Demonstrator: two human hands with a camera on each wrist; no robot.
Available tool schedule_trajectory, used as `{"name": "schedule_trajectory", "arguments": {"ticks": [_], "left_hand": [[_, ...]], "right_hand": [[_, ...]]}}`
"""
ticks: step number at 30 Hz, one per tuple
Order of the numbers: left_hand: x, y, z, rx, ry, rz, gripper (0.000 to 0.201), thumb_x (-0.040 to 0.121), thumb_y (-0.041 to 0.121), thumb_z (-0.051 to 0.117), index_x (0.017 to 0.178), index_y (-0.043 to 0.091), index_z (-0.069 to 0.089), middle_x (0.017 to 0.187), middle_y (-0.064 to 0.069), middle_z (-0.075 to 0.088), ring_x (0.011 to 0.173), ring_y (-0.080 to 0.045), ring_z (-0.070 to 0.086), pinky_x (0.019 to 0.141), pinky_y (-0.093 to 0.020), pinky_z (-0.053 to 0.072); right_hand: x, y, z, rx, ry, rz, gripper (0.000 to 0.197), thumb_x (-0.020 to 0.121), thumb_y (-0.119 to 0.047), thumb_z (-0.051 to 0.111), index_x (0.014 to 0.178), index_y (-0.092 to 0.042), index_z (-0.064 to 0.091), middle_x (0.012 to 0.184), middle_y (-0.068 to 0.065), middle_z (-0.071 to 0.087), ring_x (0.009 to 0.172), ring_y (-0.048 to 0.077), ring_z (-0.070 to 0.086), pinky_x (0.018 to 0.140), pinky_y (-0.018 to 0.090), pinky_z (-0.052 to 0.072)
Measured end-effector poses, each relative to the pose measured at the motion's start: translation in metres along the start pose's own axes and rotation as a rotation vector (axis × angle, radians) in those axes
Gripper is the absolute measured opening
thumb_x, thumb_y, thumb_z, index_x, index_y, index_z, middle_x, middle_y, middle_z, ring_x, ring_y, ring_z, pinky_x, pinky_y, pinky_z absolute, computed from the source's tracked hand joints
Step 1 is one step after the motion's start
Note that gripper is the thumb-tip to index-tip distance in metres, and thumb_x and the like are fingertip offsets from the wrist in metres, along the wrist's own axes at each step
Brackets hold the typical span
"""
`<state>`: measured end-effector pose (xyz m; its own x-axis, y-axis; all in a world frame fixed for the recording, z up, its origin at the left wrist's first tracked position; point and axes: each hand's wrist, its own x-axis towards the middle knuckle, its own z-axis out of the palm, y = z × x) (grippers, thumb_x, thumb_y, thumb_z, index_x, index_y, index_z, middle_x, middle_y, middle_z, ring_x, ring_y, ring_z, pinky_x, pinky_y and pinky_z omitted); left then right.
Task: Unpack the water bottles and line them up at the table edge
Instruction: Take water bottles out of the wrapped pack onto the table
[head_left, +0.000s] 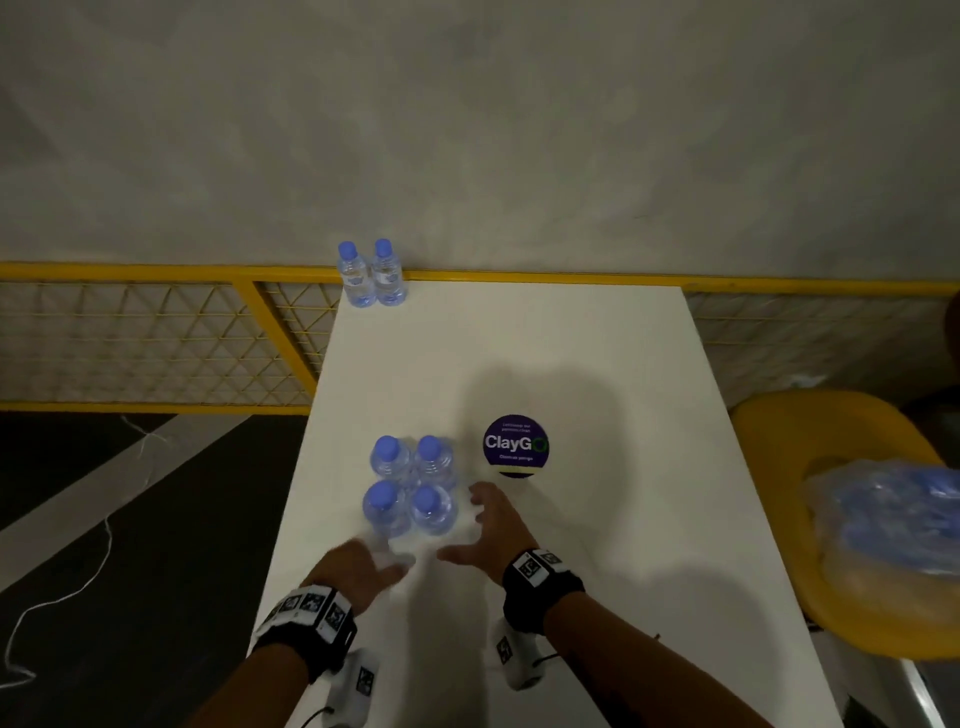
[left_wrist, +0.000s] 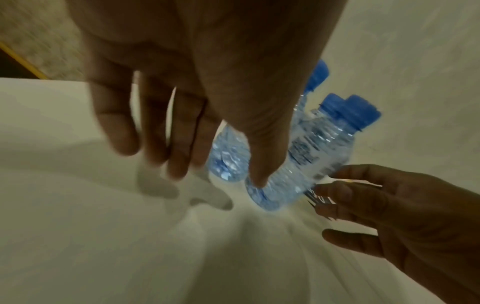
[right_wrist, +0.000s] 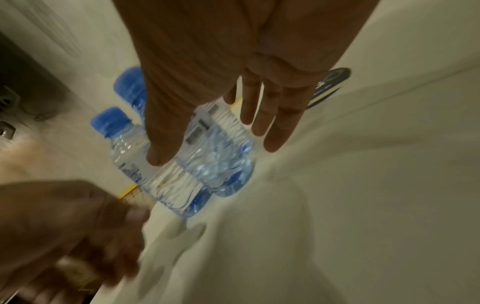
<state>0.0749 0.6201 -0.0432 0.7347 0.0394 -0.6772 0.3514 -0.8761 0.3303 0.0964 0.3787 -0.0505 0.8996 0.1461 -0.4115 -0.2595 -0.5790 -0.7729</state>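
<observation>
Several clear water bottles with blue caps (head_left: 410, 486) stand bunched in a square near the left side of the white table (head_left: 597, 364). Two more such bottles (head_left: 371, 275) stand side by side at the far left corner, by the far edge. My left hand (head_left: 371, 564) hovers just in front of the bunch, fingers spread and straight, holding nothing. My right hand (head_left: 493, 519) is at the bunch's right side, fingers also spread, a small gap from the nearest bottle (right_wrist: 182, 174). In the left wrist view the bottles (left_wrist: 306, 160) lie just past my fingers (left_wrist: 179, 144).
A round purple ClayGo sticker (head_left: 515, 446) lies on the table right of the bunch. A yellow chair (head_left: 841, 519) at the right carries crumpled plastic wrap (head_left: 893, 525). A yellow mesh railing (head_left: 156, 338) runs behind the table. The floor drops off to the left.
</observation>
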Motion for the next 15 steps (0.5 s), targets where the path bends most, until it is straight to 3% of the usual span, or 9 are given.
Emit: {"name": "schedule_trajectory", "arguments": {"ticks": [2, 3, 5, 7, 8, 11, 13, 15], "left_hand": [[-0.001, 0.013, 0.024, 0.167, -0.133, 0.082, 0.087, 0.082, 0.075, 0.061, 0.144, 0.015, 0.051, 0.142, -0.008, 0.06, 0.13, -0.025, 0.056, 0.107, -0.031, 0.042], [-0.005, 0.032, 0.034, 0.246, -0.19, 0.122, 0.081, 0.085, 0.068, 0.061, 0.142, 0.011, 0.054, 0.142, -0.011, 0.06, 0.13, -0.026, 0.056, 0.106, -0.031, 0.042], [-0.011, 0.084, 0.053, 0.359, -0.268, 0.202, 0.057, 0.088, 0.063, 0.061, 0.116, 0.014, 0.068, 0.124, -0.01, 0.069, 0.117, -0.027, 0.063, 0.094, -0.031, 0.046], [-0.013, 0.143, 0.076, 0.39, -0.333, 0.295, 0.037, 0.087, 0.061, 0.061, 0.092, 0.025, 0.063, 0.108, -0.003, 0.068, 0.107, -0.024, 0.064, 0.086, -0.031, 0.046], [-0.013, 0.173, 0.091, 0.387, -0.353, 0.347, 0.034, 0.085, 0.061, 0.062, 0.087, 0.028, 0.059, 0.103, 0.001, 0.065, 0.103, -0.023, 0.063, 0.084, -0.031, 0.045], [-0.028, 0.267, 0.144, 0.378, -0.418, 0.51, 0.035, 0.087, 0.057, 0.064, 0.102, 0.025, 0.064, 0.109, 0.0, 0.066, 0.102, -0.022, 0.062, 0.088, -0.034, 0.05], [-0.042, 0.324, 0.181, 0.366, -0.444, 0.621, 0.04, 0.09, 0.053, 0.064, 0.114, 0.021, 0.066, 0.117, -0.003, 0.068, 0.107, -0.024, 0.064, 0.093, -0.036, 0.053], [-0.06, 0.377, 0.216, 0.344, -0.479, 0.71, 0.041, 0.092, 0.051, 0.064, 0.12, 0.021, 0.065, 0.123, -0.003, 0.067, 0.11, -0.025, 0.064, 0.094, -0.036, 0.053]], "right_hand": [[-0.017, 0.025, -0.021, 0.002, 0.002, 0.029, 0.084, 0.055, -0.056, 0.087, 0.123, -0.031, 0.045, 0.119, -0.009, 0.051, 0.097, 0.009, 0.058, 0.08, 0.028, 0.055], [-0.028, 0.039, -0.035, 0.006, 0.014, 0.037, 0.076, 0.057, -0.058, 0.085, 0.118, -0.03, 0.048, 0.116, -0.008, 0.054, 0.094, 0.009, 0.061, 0.078, 0.03, 0.056], [-0.052, 0.074, -0.064, 0.014, 0.054, 0.08, 0.06, 0.065, -0.055, 0.08, 0.111, -0.03, 0.053, 0.111, -0.008, 0.059, 0.09, 0.008, 0.064, 0.075, 0.029, 0.057], [-0.085, 0.106, -0.096, 0.035, 0.128, 0.123, 0.042, 0.075, -0.045, 0.078, 0.106, -0.029, 0.055, 0.104, -0.008, 0.064, 0.085, 0.006, 0.066, 0.071, 0.026, 0.056], [-0.102, 0.125, -0.113, 0.05, 0.171, 0.155, 0.037, 0.078, -0.041, 0.077, 0.104, -0.029, 0.055, 0.101, -0.008, 0.066, 0.083, 0.005, 0.067, 0.068, 0.023, 0.055], [-0.156, 0.18, -0.169, 0.078, 0.283, 0.29, 0.026, 0.083, -0.035, 0.075, 0.102, -0.026, 0.058, 0.096, -0.009, 0.067, 0.081, 0.001, 0.066, 0.065, 0.016, 0.05], [-0.191, 0.214, -0.209, 0.117, 0.396, 0.352, 0.022, 0.085, -0.028, 0.074, 0.101, -0.021, 0.061, 0.096, -0.006, 0.068, 0.082, 0.008, 0.066, 0.07, 0.023, 0.053], [-0.224, 0.245, -0.25, 0.137, 0.53, 0.417, 0.015, 0.086, -0.021, 0.073, 0.096, -0.019, 0.061, 0.093, -0.001, 0.067, 0.082, 0.015, 0.064, 0.066, 0.022, 0.05]]}}
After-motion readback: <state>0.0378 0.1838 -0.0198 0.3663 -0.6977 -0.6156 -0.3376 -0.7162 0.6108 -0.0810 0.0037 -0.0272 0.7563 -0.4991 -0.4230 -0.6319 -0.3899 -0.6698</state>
